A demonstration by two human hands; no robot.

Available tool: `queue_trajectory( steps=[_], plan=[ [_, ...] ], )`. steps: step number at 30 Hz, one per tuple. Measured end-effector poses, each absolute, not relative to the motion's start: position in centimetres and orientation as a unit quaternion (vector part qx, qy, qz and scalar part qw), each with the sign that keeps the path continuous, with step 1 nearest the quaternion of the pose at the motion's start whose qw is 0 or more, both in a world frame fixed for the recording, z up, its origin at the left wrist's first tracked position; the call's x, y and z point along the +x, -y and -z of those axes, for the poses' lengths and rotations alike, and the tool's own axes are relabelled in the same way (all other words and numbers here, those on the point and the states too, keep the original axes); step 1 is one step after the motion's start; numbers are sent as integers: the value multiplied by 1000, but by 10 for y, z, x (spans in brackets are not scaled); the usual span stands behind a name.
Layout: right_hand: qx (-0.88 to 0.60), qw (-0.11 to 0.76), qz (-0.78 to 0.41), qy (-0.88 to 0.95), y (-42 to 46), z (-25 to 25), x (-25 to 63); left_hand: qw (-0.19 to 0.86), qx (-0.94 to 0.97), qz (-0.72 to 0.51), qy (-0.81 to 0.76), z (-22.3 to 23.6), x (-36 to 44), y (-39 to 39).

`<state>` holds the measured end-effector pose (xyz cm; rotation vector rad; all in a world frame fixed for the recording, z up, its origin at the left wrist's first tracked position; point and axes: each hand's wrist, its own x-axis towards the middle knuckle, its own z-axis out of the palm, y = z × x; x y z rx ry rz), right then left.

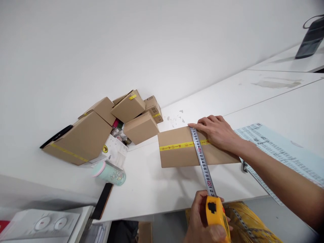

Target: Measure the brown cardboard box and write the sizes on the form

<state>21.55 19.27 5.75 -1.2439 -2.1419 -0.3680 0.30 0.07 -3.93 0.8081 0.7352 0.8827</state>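
A closed cardboard box with yellow printed tape along its top sits tilted in my view on the white table. The steel blade of a tape measure stretches across its top, reaching past the near edge. My right hand lies on the box, its fingers bent over the far edge, one pressing the blade's end there. Below, in front of the table edge, my left hand is wrapped around the tape measure's yellow case. Part of the left fingers is hidden behind the case.
Several cardboard boxes are stacked against the wall at left. Near them stand a white carton and a mint tumbler. A light-blue printed mat lies at right. A dark object stands far right; a yellow bag is below.
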Motion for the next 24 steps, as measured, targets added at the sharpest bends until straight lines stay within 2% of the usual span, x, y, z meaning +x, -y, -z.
queue_trajectory(
  steps=[11, 16, 21, 24],
  plan=[
    [-477, 315, 121, 812, -189, -59, 216, 771, 364, -412, -321, 43, 4, 0],
    [-497, 348, 124, 785, -183, -60, 214, 760, 375, -417, -327, 25, -6, 7],
    [-476, 385, 164, 773, -146, -50, 208, 692, 381, -487, -371, -11, -36, 16],
    [-446, 395, 200, 777, -115, -26, 204, 650, 409, -508, -391, -12, -50, 17]
  ],
)
